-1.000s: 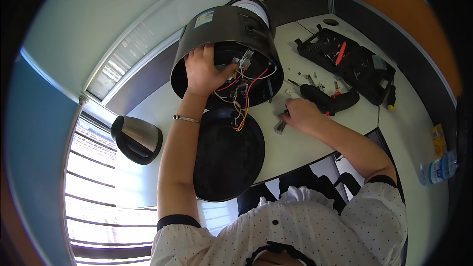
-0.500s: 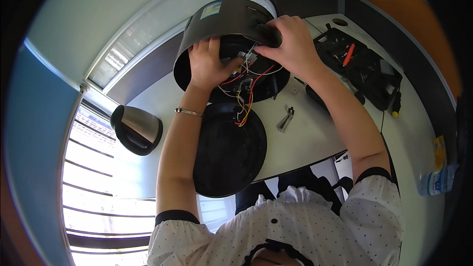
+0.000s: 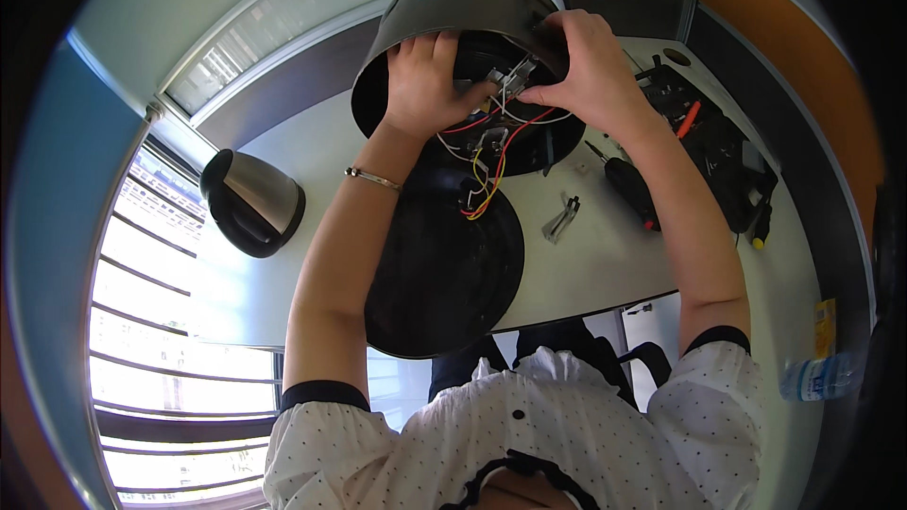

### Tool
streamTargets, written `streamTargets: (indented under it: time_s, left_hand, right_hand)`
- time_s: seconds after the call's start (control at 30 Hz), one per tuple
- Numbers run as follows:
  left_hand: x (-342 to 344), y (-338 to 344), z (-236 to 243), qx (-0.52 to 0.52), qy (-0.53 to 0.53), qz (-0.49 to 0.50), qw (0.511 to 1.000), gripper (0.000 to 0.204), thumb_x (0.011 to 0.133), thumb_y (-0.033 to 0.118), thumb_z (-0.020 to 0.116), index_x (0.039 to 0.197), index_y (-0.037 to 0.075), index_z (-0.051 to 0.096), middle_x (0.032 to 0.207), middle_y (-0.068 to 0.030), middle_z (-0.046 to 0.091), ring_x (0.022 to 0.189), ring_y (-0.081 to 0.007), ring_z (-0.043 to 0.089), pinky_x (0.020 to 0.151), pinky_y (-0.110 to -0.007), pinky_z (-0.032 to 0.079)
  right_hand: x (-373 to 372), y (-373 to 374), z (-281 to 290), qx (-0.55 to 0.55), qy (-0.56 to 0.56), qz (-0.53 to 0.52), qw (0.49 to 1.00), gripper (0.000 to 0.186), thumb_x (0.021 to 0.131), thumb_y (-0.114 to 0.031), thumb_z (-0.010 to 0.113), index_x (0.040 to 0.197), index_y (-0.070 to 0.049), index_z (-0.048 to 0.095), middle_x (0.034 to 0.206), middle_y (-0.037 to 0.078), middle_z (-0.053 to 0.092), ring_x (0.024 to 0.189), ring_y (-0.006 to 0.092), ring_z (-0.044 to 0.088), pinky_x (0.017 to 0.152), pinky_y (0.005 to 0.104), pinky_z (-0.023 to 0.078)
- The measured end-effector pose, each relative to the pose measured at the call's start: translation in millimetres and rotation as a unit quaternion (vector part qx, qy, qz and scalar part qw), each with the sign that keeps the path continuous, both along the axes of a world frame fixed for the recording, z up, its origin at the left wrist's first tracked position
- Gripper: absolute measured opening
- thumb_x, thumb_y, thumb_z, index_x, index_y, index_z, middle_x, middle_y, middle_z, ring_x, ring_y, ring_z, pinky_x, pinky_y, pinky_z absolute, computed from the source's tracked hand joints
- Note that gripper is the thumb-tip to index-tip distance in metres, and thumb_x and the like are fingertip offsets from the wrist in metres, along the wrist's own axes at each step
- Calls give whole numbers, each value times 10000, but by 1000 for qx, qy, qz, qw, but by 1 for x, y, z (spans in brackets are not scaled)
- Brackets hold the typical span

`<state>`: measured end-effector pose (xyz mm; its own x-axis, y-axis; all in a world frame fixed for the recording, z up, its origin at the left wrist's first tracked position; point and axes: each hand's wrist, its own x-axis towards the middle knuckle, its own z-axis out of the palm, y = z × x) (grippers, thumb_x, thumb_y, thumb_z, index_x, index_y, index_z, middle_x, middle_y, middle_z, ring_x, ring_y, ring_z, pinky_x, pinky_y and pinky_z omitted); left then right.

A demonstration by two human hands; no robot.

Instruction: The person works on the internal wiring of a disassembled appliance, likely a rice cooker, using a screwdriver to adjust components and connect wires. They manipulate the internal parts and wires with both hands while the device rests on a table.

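Note:
A dark round appliance housing (image 3: pixel 430 9), like a rice cooker body, lies on its side with its open underside toward me. Inside are a metal bracket (image 3: pixel 513 78) and white, red and yellow wires. The wires run down to a black round base cover (image 3: pixel 444 274) at the table's front edge. My left hand (image 3: pixel 427 85) reaches inside the rim, fingers stretched against the wall, thumb beside the bracket. On the right, my right hand (image 3: pixel 597 66) is closed round the housing's side, its thumb by the bracket. The fingertips of both hands are partly hidden.
A steel and black kettle (image 3: pixel 253 203) stands left. Right of the cover lie a small metal clip (image 3: pixel 562 219) and a black power screwdriver (image 3: pixel 631 191). Behind my right arm is an open black tool case (image 3: pixel 723 146) with a red-handled tool (image 3: pixel 689 120). A plastic bottle (image 3: pixel 820 380) is far right.
The view has shifted, so the housing sits higher and farther right in the picture. The bracket shows more clearly between my thumbs. Both hands keep their places at the housing.

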<state>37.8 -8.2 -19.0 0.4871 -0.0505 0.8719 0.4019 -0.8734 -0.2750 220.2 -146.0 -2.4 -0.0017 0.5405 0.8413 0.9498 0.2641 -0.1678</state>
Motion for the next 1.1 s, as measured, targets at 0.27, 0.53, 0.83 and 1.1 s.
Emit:
streamTargets:
  time_s: [0.27,0.53,0.83,1.1]
  left_hand:
    - [-2,1,-2,-1,1,-1,1000,834,597,420,812,1267,31,501,1192,-181,544,1114,-390,506,947,-500,387]
    - [-4,-1,0,-28,17,0,999,851,599,401,821,1286,24,489,1229,-177,529,1153,-398,481,988,-491,360]
    - [-2,4,-5,-25,-6,5,1000,794,606,445,785,1254,62,533,1227,-152,535,1173,-360,478,976,-552,342]
    - [-1,3,-10,-44,-9,29,999,787,649,433,770,1300,78,509,1274,-162,510,1236,-355,441,1013,-570,312]
  right_hand:
    - [4,11,-6,35,-50,-11,998,583,597,-184,833,1068,14,553,1002,145,597,970,330,565,844,416,453]
    - [6,16,-5,49,-94,-4,994,656,586,-250,848,1103,2,533,1022,143,592,996,307,567,885,422,428]
    - [-13,13,-3,37,-90,-27,995,833,517,-329,902,1168,0,500,1049,147,564,1005,327,541,890,431,412]
    - [-22,15,-4,64,-141,-50,987,920,516,-284,905,1252,17,442,1074,166,550,1009,340,520,871,452,422]
